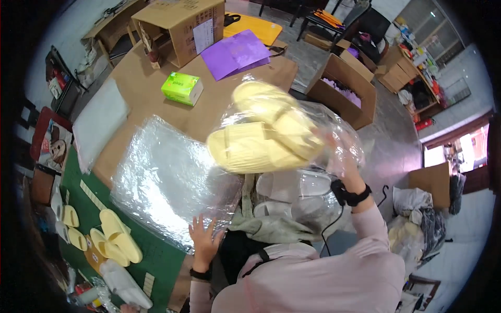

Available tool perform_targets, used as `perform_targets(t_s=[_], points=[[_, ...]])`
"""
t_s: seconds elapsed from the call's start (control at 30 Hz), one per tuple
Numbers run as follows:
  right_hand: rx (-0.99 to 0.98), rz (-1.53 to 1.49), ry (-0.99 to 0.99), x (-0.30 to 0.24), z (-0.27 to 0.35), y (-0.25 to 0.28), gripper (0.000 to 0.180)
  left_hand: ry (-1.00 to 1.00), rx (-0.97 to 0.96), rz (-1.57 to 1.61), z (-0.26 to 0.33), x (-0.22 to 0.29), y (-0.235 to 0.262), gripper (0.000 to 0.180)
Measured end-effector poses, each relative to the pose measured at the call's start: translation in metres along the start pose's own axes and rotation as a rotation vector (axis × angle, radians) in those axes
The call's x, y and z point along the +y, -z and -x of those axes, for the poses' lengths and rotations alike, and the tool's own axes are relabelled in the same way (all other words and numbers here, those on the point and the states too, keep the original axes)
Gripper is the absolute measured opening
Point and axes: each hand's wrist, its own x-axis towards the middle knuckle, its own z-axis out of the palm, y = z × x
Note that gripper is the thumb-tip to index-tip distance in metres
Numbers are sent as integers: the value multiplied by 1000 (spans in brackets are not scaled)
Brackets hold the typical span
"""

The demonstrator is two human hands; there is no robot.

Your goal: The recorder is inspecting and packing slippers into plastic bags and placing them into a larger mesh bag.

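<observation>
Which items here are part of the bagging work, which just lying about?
In use: right hand holding clear bag with pale yellow slippers; left hand on stack of clear bags.

Lying about: green tissue box, purple folder, cardboard boxes.

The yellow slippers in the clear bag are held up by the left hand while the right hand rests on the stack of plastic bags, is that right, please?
Not quite: the head view shows the hands swapped. The right hand holds up the clear bag of yellow slippers, while the left hand rests on the stack of plastic bags.

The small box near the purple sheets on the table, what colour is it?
The small box is bright green, seen in the head view.
</observation>
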Motion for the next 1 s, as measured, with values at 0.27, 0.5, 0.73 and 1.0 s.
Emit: perform_targets(t_s=[0.27,0.5,0.73,1.0], points=[[-103,439,-267,36,104,109,27,216,-221,-66,-7,4,-3,52],[-860,1007,-294,121,41,160,39,235,-251,-230,-21,-12,5,45],[-1006,990,160,-20,-113,-43,63,317,-316,-170,-17,-39,5,46],[-787,901,64,61,-181,-165,61,534,-341,75,-26,-31,2,54]])
